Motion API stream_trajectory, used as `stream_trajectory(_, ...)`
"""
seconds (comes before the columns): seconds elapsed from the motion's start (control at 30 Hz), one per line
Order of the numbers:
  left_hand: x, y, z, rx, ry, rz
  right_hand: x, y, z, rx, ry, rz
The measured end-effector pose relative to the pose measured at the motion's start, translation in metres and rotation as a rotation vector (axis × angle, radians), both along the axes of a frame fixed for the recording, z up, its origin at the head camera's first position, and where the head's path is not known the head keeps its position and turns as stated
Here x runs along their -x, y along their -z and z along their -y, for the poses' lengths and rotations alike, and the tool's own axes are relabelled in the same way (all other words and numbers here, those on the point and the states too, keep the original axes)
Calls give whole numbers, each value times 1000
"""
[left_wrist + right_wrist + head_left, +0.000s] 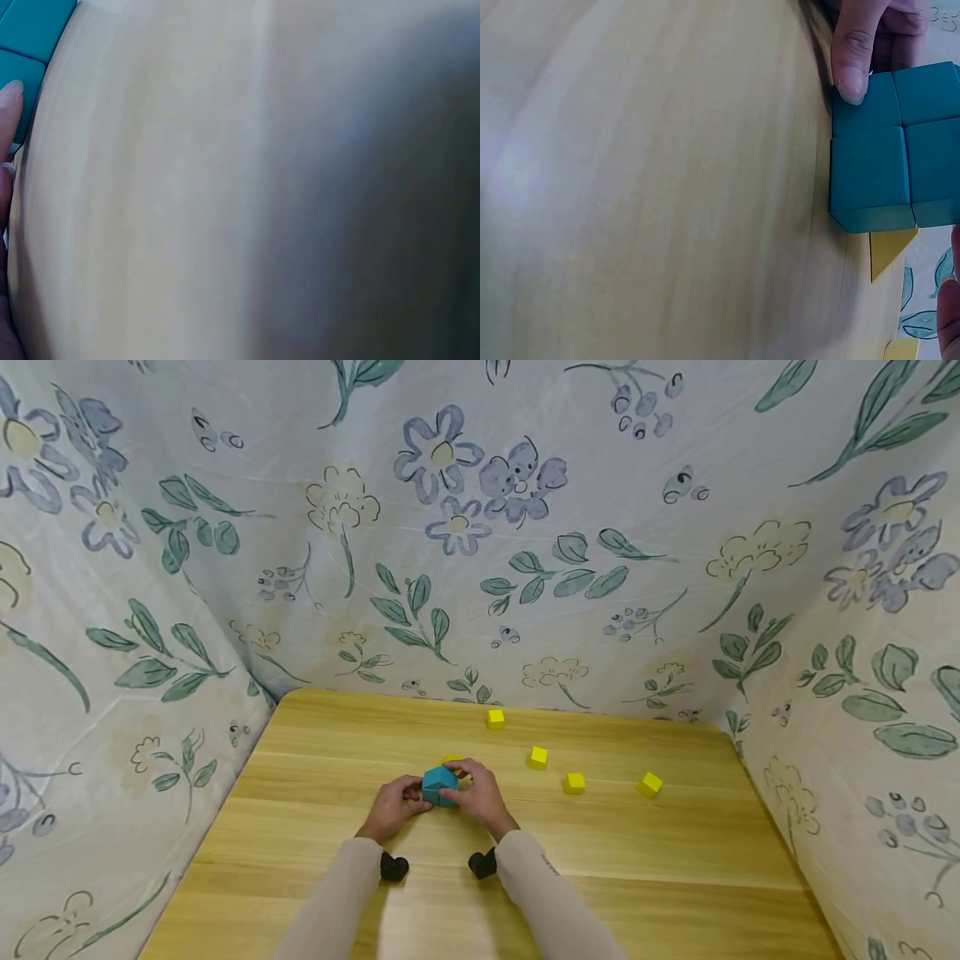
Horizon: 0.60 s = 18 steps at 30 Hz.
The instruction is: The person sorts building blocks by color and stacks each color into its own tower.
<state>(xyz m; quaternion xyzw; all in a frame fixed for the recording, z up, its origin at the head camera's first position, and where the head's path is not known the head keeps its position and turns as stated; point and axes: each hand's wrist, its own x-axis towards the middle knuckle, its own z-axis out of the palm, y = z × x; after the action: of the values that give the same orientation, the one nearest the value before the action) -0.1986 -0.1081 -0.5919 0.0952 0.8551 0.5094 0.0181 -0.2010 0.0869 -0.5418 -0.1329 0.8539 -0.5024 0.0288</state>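
Several teal-blue cubes (438,786) are joined in a block just above the wooden table, between both hands. In the right wrist view, the near face of the blue cubes (870,172) shows a two-by-two pattern with thin seams. My left hand (393,809) grips the block from the left, its thumb pressed on the near face. From the right, my right hand (481,798) holds it, with fingers over the back and the thumb at the front. The left wrist view catches only a corner of the blue cubes (34,30) and a fingertip.
Right behind the blue block sits a partly hidden yellow cube (451,759). Other yellow cubes lie apart on the table (637,877): one far back (496,719), others toward the right (538,757), (574,783), (650,784). Floral cloth (517,610) hangs around the table's back and sides.
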Motion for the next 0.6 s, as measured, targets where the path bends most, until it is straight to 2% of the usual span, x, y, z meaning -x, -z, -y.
stream_trajectory(0.33,2,3,1,9,5,-3,-2,0,-4,39,-5,7)
stream_trajectory(0.6,-11,1,6,-15,5,-26,-12,-3,-16,94,38,33)
